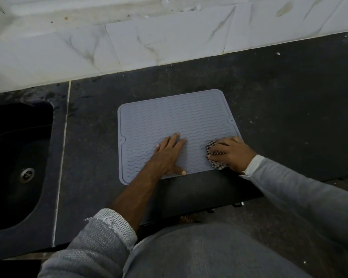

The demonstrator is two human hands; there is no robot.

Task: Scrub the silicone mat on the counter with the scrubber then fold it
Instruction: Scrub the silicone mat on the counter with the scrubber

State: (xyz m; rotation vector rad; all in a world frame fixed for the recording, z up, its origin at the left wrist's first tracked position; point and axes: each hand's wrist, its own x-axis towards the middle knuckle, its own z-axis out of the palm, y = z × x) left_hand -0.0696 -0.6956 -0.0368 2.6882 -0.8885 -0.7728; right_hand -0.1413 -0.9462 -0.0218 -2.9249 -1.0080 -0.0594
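1. Nearest the counter's (289, 101) front edge, the left hand (169, 155) lies flat on the silicone mat (169, 115), fingers straight and spread, thumb out along the mat's near edge. It grasps nothing and seems to be pinning the mat in place.

2. Just to the right, at the mat's near right corner, the right hand (230, 154) curls its fingers over the scrubber (213, 155) — a checkered black-and-white pad, gripped and pressed down where the mat meets the counter.

3. The mat lies open and flat on the dark counter, its near edge close to the counter's front edge and its far edge well short of the tiled wall (149, 45). No part is folded.

4. Judged from this, the scrubbing step is in hand. Most of the ribbed surface lies beyond both hands.

5. The next move likely calls for working the scrubber away from the near right corner toward the far edge — with the flat hand holding firm so the mat does not slide.

6. Off to the left, a dark sink (18, 157) is set into the counter.
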